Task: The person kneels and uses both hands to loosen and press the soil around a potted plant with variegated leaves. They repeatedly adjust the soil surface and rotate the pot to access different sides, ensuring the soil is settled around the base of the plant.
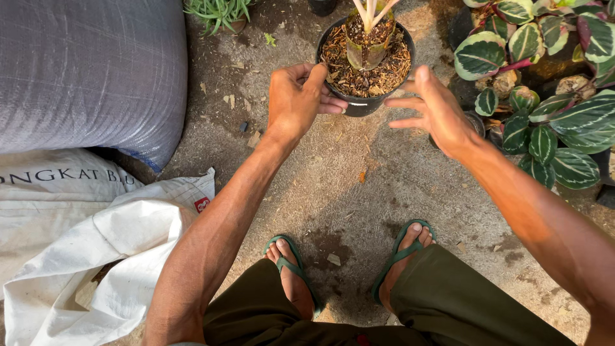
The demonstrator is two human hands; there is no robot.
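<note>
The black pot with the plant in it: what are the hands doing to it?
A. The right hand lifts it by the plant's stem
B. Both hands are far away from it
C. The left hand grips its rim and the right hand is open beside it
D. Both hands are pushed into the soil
C: the left hand curls over the rim of the black pot, while the right hand is spread open at its other side.

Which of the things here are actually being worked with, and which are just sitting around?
In use: left hand gripping the rim of the black pot with its pale-stemmed plant; right hand, open, beside the pot.

Lying about: grey sack, white sacks, striped-leaf plants, small grassy plant.
</note>
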